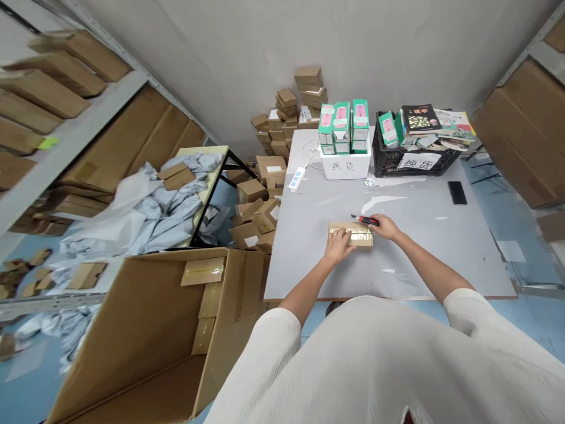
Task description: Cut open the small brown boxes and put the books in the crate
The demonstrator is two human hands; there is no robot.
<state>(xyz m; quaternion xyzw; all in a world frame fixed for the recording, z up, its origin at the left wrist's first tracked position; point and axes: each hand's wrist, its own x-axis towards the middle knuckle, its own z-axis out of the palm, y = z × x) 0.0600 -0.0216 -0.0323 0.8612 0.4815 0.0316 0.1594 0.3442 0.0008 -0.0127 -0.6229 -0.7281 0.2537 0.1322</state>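
Observation:
A small cardboard box (362, 242) with shiny tape across its top lies on the grey table (300, 247) in front of me. My left hand (338, 245) rests on the box's left part, fingers spread over the tape. In my right hand (385, 227) is a red and black utility knife (368, 220), gripped by its handle. Its blade end points left, over the far edge of the box. I cannot tell whether the blade touches the cardboard.
A white bin (346, 167) of green and pink boxes and a black crate (384, 162) of books stand at the table's back. A power strip (296, 179) and a phone (457, 193) lie there too. Left is a large open carton (145, 306).

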